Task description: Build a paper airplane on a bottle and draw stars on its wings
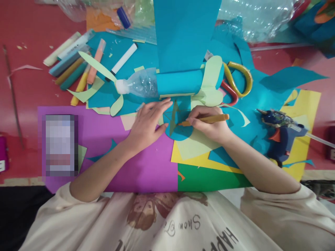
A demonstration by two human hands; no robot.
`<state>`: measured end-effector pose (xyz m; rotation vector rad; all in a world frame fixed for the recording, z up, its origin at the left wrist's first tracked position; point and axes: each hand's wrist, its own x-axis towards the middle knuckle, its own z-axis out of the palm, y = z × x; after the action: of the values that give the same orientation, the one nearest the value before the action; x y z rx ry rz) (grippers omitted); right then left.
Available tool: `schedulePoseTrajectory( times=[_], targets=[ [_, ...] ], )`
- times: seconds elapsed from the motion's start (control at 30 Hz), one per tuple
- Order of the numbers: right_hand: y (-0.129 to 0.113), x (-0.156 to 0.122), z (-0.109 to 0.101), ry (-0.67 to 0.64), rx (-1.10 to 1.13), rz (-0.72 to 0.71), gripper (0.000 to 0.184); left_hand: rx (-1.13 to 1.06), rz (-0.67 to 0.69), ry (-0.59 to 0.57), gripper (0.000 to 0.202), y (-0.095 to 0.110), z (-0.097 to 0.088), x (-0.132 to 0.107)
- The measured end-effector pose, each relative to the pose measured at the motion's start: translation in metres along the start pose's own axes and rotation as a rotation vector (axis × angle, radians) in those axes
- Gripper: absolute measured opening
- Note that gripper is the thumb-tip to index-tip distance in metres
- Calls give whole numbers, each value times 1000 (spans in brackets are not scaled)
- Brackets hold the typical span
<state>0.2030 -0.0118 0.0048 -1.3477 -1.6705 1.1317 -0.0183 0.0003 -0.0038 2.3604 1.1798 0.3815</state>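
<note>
In my right hand [209, 123] is a brown marker [216, 119], its tip resting on a small blue paper piece [183, 133] with a rounded lower edge. Dark lines and a filled triangular shape [173, 118] are drawn on that piece. My left hand [150, 122] lies with fingers stretched out at the left edge of the blue piece. Just beyond both hands, a plastic bottle [143, 83] lies on its side, wrapped in blue paper [179, 83]. Pale green paper blades [98, 66] fan out from its cap, and pale green fins [212, 75] sit at its other end.
Several markers [70, 66] lie at the left, beyond a blurred phone-like device [60, 144] on purple paper [146, 167]. Scissors with yellow and red handles [243, 82] and a blue glue gun [286, 137] are at the right. Clear plastic [256, 17] lies at the back.
</note>
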Motion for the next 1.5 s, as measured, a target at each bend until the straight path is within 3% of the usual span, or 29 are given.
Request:
schedulePoseTrajectory(
  times=[0.3, 0.8, 1.0, 1.2, 1.5],
  targets=[
    [-1, 1, 3, 127, 58, 16, 20, 8, -3, 21, 52, 1, 0, -1],
    [4, -2, 5, 94, -10, -78, 25, 13, 7, 17, 51, 1, 0, 0],
    [3, -4, 5, 48, -27, -31, 30, 22, 13, 32, 50, 1, 1, 0],
    [2, -3, 3, 19, 10, -41, 24, 26, 17, 27, 51, 0, 1, 0],
    [3, 1, 5, 206, 96, -18, 9, 28, 15, 20, 52, 0, 1, 0]
  ],
)
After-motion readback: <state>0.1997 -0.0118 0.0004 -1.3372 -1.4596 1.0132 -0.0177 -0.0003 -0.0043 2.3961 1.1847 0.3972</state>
